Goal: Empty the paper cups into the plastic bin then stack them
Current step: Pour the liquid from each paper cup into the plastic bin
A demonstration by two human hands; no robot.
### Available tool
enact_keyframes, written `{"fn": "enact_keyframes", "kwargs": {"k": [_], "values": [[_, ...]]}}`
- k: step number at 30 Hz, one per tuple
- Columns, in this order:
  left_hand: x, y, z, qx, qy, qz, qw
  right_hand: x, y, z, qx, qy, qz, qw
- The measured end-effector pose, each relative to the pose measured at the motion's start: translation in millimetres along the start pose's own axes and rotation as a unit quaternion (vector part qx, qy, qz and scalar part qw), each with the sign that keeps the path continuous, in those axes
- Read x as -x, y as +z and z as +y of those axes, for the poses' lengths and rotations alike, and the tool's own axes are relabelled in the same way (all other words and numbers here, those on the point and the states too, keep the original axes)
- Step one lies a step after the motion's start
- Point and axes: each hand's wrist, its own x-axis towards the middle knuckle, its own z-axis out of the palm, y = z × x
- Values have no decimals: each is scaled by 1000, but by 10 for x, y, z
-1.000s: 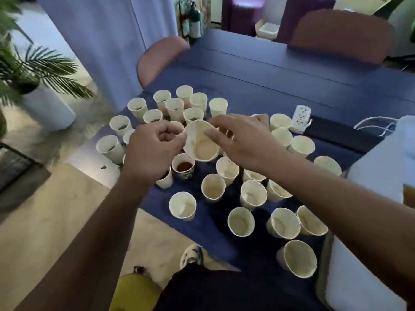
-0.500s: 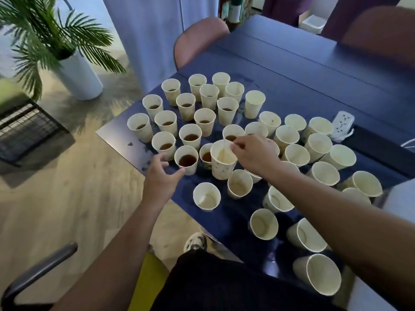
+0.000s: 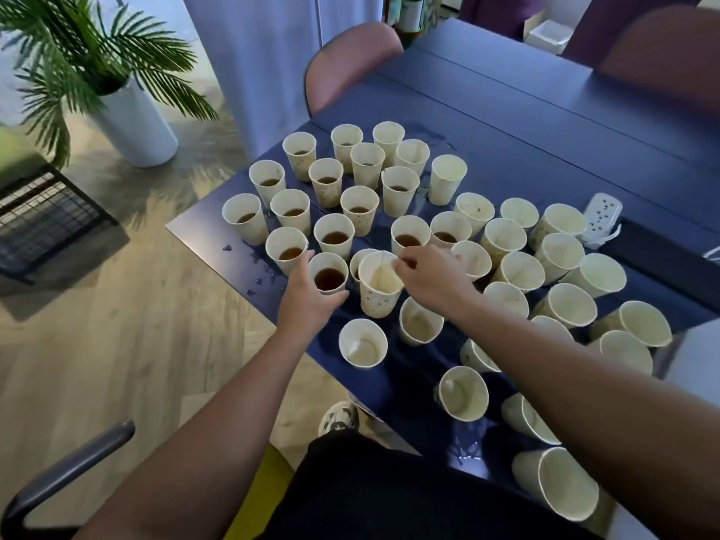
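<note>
Dark blue counter [image 3: 545, 122] carries several dozen paper cups, all upright or nearly so. Cups on the left and far side hold brown liquid at varying levels, e.g. a filled cup [image 3: 330, 272] at the near-left edge of the cluster and another [image 3: 290, 254] just beyond it; cups on the right and near side look drained, pale inside, e.g. an empty cup [image 3: 363, 342] near the front edge and a large one [image 3: 561, 483] at the lower right. Right hand [image 3: 430, 276]: grip pinched narrow on the rim of a speckled cup [image 3: 380, 284], thumb and fingertips at its right lip; the cup stands upright with only a faint tan film inside, its base looks set on the counter, contact not certain. Left hand [image 3: 307, 296]: grip wide, fingers spread around the near side of the filled cup, thumb near its right wall; whether the fingers touch the cup cannot be told. The plastic bin cannot be picked out with certainty; a pale surface [image 3: 697, 344] shows at the right edge. Small spilled droplets [image 3: 257, 281] lie on the counter's left corner. A white power strip [image 3: 602, 216] sits beyond the right-hand cups. Two pink chairs [image 3: 350, 60] stand at the far side, and a potted palm [image 3: 132, 122] stands on the floor to the left.
</note>
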Motion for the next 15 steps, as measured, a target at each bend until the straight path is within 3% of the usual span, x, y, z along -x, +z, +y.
{"fn": "enact_keyframes", "kwargs": {"k": [10,15], "values": [[-114,78,123,-46,38,15,998,40,31,-48,65,15,-65,996],[-113,71,134,-42,48,22,998,75,-3,-38,39,11,-45,998]]}}
